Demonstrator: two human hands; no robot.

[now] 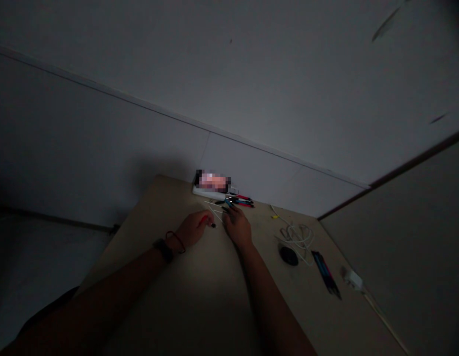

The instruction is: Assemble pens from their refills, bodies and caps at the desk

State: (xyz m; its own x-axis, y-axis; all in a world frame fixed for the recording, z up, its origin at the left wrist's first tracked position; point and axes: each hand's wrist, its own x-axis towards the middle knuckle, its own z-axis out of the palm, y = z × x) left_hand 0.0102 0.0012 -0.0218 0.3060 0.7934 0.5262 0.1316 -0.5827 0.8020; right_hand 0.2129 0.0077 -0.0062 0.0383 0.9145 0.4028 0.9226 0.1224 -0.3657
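So, pretty dim desk (192,296) here: the left hand (194,228) is pinching a red pen-like thing (203,221), dark end pointing toward the right hand (238,227). That right one is down by the loose pens (245,202), just below a lit screen (212,182), but honestly can't tell if it's gripping any. Black mouse (289,255) and tangled white cable (298,237) sit off to the right.

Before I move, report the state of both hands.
Left hand: closed, holding what looks like a red pen.
Right hand: fingers close to the pens; whether it grips one cannot be told.
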